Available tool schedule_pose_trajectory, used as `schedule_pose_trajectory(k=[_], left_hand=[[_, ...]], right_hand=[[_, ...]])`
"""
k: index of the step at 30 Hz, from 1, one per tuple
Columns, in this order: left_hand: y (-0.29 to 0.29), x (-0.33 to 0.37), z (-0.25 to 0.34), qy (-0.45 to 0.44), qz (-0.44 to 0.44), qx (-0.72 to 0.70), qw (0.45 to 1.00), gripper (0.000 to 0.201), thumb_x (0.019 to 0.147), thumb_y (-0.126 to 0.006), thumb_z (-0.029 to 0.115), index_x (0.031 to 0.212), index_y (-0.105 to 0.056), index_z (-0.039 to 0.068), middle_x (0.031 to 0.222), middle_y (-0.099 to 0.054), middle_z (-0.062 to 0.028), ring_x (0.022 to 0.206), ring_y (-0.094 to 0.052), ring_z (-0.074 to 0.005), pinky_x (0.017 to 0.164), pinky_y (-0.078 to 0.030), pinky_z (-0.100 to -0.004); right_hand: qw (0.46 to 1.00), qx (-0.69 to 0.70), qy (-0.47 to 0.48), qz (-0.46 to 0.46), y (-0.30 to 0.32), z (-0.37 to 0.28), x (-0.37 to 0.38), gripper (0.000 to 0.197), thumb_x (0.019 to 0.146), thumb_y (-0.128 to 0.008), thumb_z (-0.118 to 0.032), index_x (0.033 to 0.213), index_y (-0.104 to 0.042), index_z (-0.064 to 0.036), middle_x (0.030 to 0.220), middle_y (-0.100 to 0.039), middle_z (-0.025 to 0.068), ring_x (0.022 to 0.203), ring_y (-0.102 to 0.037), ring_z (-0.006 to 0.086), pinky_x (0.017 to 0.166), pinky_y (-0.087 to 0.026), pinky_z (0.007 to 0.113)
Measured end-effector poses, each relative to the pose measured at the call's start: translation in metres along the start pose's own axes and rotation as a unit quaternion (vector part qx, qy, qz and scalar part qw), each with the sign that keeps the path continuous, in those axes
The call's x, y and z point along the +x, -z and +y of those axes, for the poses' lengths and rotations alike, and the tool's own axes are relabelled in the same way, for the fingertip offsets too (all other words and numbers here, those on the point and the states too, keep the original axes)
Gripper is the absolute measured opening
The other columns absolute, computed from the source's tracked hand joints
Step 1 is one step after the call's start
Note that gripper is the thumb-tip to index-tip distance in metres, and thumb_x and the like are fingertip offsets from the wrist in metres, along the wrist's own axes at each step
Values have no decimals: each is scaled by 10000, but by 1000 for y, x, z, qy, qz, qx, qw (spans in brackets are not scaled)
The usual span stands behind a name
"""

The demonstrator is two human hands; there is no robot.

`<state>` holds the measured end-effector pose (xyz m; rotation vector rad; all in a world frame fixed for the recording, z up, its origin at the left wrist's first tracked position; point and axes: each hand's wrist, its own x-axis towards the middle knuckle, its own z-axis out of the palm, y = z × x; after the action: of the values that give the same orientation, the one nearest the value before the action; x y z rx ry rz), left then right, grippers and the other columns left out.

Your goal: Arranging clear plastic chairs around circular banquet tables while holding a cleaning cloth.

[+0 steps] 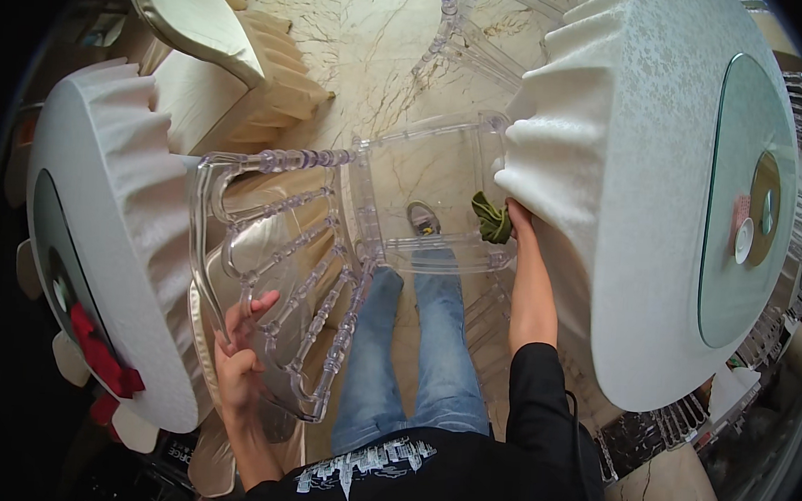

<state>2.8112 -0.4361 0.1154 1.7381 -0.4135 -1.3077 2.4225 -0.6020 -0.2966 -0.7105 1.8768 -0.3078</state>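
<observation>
A clear plastic chair (429, 174) with a beaded spindle back stands in front of me, its back toward the left. The curved top of that back is in the grip of my left hand (243, 356), fingers wrapped round the rail. On the right side of the see-through seat lies a bunched dark green cloth (491, 219). My right hand (519, 219) holds this cloth; its fingers are partly hidden beside the white tablecloth (562, 168) that hangs next to the seat.
To the right stands a round table with a glass turntable (725, 280). Another covered table at left carries a red cloth (105, 352). A cream-covered chair (199, 31) is at far left, and another clear chair (469, 43) stands ahead on the marble floor (369, 28).
</observation>
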Motion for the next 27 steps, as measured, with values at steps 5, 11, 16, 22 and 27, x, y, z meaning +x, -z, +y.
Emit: schedule_pose_trajectory(k=[5,11,16,22,27], left_hand=[[11,9,-6,20,24,-85,996,681,451,-420,51,1122,-471,-52,1164,-490,-267,1155,-439,-330,1038,-237,-396],[17,8,1,28,58,-85,994,695,442,-417,38,1128,-456,-70,1158,-490,-267,1116,-469,-341,1014,-286,-410],[11,24,-5,10,6,-35,999,697,429,-410,36,1112,-448,-97,1105,-517,-251,1058,-504,-318,956,-357,-379],[-3,42,0,37,42,5,998,660,447,-405,32,1092,-475,-92,996,-574,-189,931,-549,-252,871,-404,-322],[13,27,-11,27,109,65,992,625,479,-425,44,1091,-508,-46,915,-597,-123,858,-564,-216,792,-431,-285]], right_hand=[[996,-65,-63,-19,6,13,52,481,696,-513,-169,1135,-479,26,1096,-543,209,951,-554,298,807,-429,357],[988,56,-138,-41,-20,-8,10,396,690,-527,-135,1035,-482,54,920,-554,190,791,-564,289,714,-444,374],[992,25,45,116,12,4,9,223,684,-515,-102,857,-483,35,726,-524,134,597,-546,248,575,-457,373],[986,-130,35,97,41,12,10,403,689,-518,-133,1056,-484,29,860,-555,205,865,-569,303,784,-433,398],[933,-328,121,92,14,-53,-63,681,708,-534,-202,1316,-252,-82,1076,-520,270,1030,-482,406,890,-390,410]])
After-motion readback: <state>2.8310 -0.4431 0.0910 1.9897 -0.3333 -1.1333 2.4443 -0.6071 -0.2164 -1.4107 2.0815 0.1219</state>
